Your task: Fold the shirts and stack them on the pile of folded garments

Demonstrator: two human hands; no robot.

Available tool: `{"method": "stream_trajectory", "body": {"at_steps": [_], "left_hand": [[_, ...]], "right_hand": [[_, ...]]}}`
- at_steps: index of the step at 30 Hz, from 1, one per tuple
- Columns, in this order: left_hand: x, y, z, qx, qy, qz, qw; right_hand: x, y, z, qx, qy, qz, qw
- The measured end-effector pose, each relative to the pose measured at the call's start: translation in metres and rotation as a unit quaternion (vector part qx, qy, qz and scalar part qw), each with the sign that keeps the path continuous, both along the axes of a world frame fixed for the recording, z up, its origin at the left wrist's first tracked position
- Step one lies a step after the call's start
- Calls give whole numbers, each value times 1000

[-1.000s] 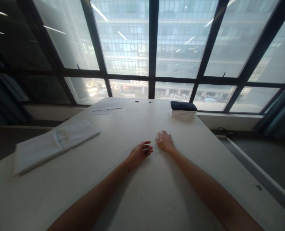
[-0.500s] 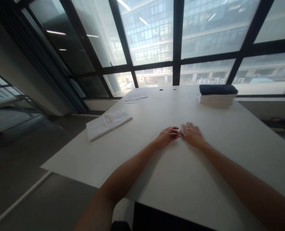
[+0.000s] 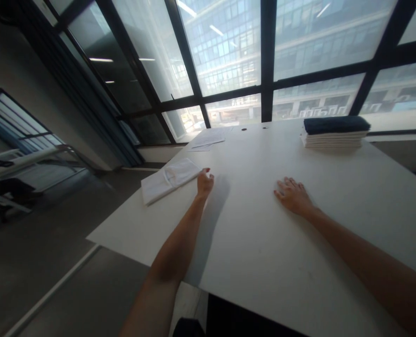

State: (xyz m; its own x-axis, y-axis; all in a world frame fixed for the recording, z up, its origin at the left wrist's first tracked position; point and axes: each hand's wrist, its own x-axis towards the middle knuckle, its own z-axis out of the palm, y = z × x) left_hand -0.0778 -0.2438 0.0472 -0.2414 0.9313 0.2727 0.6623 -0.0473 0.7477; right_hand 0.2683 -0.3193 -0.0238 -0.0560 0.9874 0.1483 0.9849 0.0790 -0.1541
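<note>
Just beside the folded white bundle [image 3: 158,187] on the table [image 3: 246,224], the left hand [image 3: 205,183] is held half-curled, nothing visibly gripped, the right hand [image 3: 294,196] is laid flat, fingers spread; reach apparently being made, edge grip probably called for.

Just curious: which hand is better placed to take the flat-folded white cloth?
Left, probably: the left hand is beside the flat-folded white cloth, while the right hand lies farther off on the white table.
</note>
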Motion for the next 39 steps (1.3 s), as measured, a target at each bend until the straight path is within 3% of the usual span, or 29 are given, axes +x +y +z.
{"method": "stream_trajectory", "body": {"at_steps": [2,4,6,9,13,18,24,26,28,30,34,36,39], "left_hand": [[-35,1,2,12,55,77,995],[-62,1,-1,-17,161,174,971],[-78,1,-7,-66,230,222,945],[-86,3,-15,-111,247,210,939],[-78,6,-16,-128,268,176,939],[-50,-1,-11,-124,280,99,947],[19,-19,-11,-107,259,-26,960],[47,-33,-15,-83,187,-79,976],[75,-49,-21,-35,49,-156,986],[99,-66,-27,-1,-55,-251,966],[128,-86,-32,11,-83,-425,901],[131,-86,-32,15,-78,-452,889],[125,-79,-32,26,-60,-406,912]], "right_hand": [[1,2,-4,7,5,1,1000],[2,4,-7,15,5,3,1000],[3,5,-10,19,3,3,1000],[4,5,-11,20,1,6,1000],[2,4,-7,16,1,4,1000],[-1,2,-2,2,12,-3,1000],[-2,3,1,29,49,-14,998],[-2,5,2,57,88,-22,994],[-3,6,5,91,127,-23,987],[-5,5,9,123,154,-2,980],[-13,0,16,153,157,65,973],[-15,-2,18,137,145,81,977],[-13,-4,18,92,118,107,983]]}}
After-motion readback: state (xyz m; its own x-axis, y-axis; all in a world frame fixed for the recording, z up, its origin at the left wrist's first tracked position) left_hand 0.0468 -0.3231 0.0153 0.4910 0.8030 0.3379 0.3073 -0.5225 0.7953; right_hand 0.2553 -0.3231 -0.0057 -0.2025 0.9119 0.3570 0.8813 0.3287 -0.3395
